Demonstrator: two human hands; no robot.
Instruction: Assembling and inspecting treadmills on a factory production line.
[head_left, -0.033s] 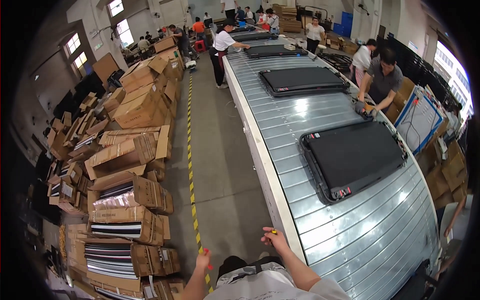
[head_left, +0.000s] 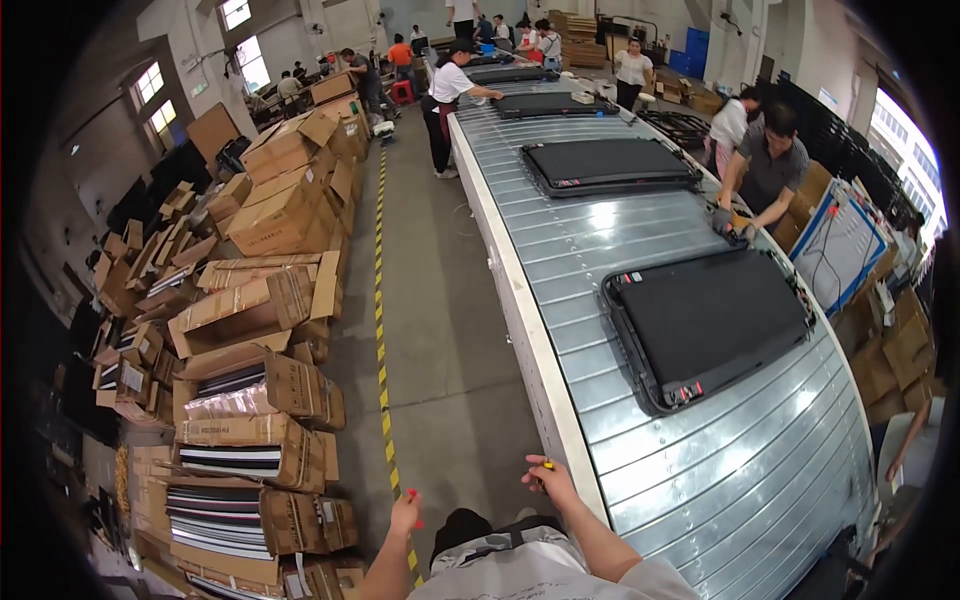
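Pinched in the left hand (head_left: 405,512), low in the head view, is a small red piece (head_left: 413,496), held closed between the fingertips above the yellow-black floor line (head_left: 381,330). Further left, open cardboard boxes (head_left: 250,310) are stacked along the floor, some showing striped packed parts. To the right, the right hand (head_left: 548,478) is closed on a small yellow piece (head_left: 547,465), carried just beside the near edge of the long roller surface (head_left: 740,470); what either piece is cannot be told at this size. On the rollers a black flat panel (head_left: 715,320) is lying near, well apart from both hands, and a second panel (head_left: 610,163) is lying beyond it. At the far side, a co-worker's gloved hands (head_left: 728,224) are bent to the near panel's corner. For the carrying to be done well, both pinches should be kept firm and the pieces kept level, the pale edge rail (head_left: 520,320) should be cleared rather than brushed, and the co-worker's reach should be left unobstructed.
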